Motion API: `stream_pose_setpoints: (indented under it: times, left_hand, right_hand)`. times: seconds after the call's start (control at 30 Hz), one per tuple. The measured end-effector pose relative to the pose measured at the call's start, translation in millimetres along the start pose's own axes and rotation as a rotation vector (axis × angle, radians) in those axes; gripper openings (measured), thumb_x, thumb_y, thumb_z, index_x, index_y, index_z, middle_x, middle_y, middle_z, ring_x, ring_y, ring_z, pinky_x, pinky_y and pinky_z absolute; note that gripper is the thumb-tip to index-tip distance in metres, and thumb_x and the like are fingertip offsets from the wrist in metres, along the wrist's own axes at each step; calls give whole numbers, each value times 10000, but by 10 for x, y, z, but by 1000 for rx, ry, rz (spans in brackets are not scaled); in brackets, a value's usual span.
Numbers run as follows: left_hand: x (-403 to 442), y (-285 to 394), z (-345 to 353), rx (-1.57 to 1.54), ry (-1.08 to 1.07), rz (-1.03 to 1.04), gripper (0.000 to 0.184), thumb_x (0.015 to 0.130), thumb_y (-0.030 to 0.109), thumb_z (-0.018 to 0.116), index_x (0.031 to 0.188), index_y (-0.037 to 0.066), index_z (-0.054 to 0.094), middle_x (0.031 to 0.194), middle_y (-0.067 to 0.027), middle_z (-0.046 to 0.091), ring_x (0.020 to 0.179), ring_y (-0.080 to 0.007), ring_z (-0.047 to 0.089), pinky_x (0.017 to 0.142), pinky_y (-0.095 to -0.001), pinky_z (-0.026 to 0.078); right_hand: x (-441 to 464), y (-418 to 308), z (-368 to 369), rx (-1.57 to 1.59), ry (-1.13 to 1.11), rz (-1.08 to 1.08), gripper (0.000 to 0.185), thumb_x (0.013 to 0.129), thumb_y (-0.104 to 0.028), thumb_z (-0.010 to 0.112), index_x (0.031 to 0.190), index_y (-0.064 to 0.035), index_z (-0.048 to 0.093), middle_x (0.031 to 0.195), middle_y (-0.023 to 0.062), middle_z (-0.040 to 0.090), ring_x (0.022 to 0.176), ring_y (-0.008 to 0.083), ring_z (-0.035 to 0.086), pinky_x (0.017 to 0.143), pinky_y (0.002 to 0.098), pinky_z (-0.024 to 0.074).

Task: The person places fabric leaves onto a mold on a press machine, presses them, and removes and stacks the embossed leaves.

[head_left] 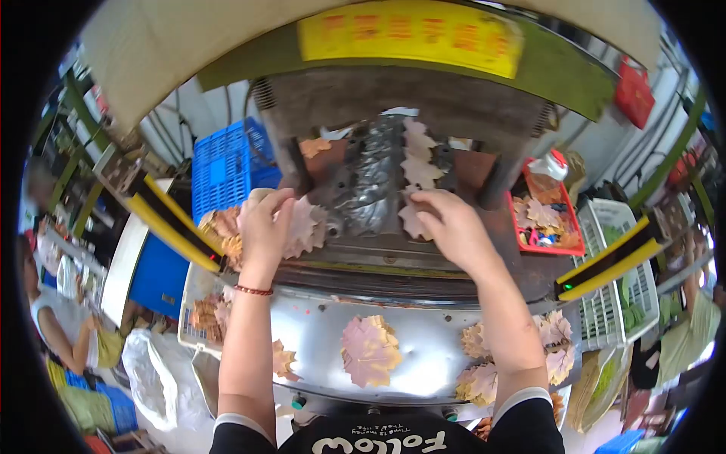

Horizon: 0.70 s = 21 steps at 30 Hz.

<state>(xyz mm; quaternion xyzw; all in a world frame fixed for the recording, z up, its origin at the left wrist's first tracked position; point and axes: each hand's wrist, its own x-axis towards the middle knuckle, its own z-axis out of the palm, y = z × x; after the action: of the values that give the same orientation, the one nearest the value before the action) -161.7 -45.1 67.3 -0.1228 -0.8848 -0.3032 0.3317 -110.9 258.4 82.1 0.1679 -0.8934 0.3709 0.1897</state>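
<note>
My left hand (265, 227) is closed around a stack of pinkish artificial maple leaves (305, 229), left of a dark metal mould (369, 178). My right hand (454, 231) has its thumb and fingers closed on a pink artificial leaf (412, 221) at the near end of the mould's right side. Beyond it, more pink leaves (420, 172) lie in a row along that side. The mould sits on the press bed, below the upper plate (408, 94). Part of each held leaf is covered by my fingers.
Leaf piles (370, 352) lie on the steel shelf (423, 321). Yellow-black guard bars (170, 219) flank the press. A blue crate (221, 170) and leaf-filled basket (193, 284) stand left; a red tray (556, 246) and white crate (605, 303) stand right. Other people are at both edges.
</note>
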Motion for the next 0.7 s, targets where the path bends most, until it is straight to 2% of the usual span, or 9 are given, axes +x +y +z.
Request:
stream_pose_setpoints:
  times: [0.07,0.1,0.13,0.23,0.33,0.47,0.5,0.63,0.7]
  left_hand:
    - [-148,-140,-42,112,-126,-12,155,812,214,675,929,132,737,952,-72,646,943,-285,584,827,-416,430]
    - [-189,-134,-59,162,-189,-15,165,808,240,679,931,149,740,957,-64,645,953,-283,580,833,-423,420]
    - [-235,-59,-63,157,-152,-30,193,773,219,712,922,99,742,950,-85,651,967,-295,596,834,-413,438]
    - [-253,-81,-49,232,-133,-39,180,789,272,694,892,136,753,962,-26,646,960,-260,582,827,-411,410]
    - [-235,-117,-10,262,-124,-41,155,788,283,691,844,152,751,929,-8,640,930,-246,579,815,-411,399]
    - [-203,-92,-21,231,-118,-53,130,774,271,696,795,150,738,882,-9,626,910,-249,580,813,-413,398]
    - [-194,-86,-31,223,-123,-61,127,771,268,697,786,147,734,873,-12,623,909,-250,580,815,-414,397]
    - [-218,-92,-2,194,-78,-80,120,769,256,698,787,142,731,887,-16,631,907,-253,578,846,-419,387]
    - [-241,-154,35,236,29,-3,115,764,255,703,780,144,726,875,-1,621,915,-241,571,863,-422,379]
  right_hand:
    - [25,73,37,104,-98,65,329,859,-12,605,1188,6,589,1123,135,640,1037,220,630,911,306,477]
    - [43,83,47,121,-99,72,322,860,-22,608,1181,8,595,1115,128,643,1023,213,631,902,302,478]
    - [65,83,44,133,-96,83,315,862,-32,610,1174,10,602,1107,122,646,1010,207,631,894,298,478]
    - [140,-55,-74,71,-42,41,277,867,-74,615,1135,-6,624,1110,153,654,1034,274,629,894,346,477]
    - [282,-202,-75,157,1,102,265,866,-75,617,1122,-12,634,1102,136,663,1041,247,624,891,339,476]
    - [569,-633,130,48,-149,-118,241,865,-109,618,1089,-21,631,1057,138,664,1004,301,617,879,372,472]
    - [663,-642,228,-51,-160,-230,228,870,-136,616,1067,-23,625,1020,138,661,986,325,607,871,396,466]
    - [1019,-584,688,-12,-277,-137,254,857,-236,651,1006,-31,655,995,147,658,1009,320,591,877,398,453]
    - [1184,-609,849,24,-373,-36,283,847,-297,671,956,-36,677,1000,151,659,1036,317,580,884,392,445]
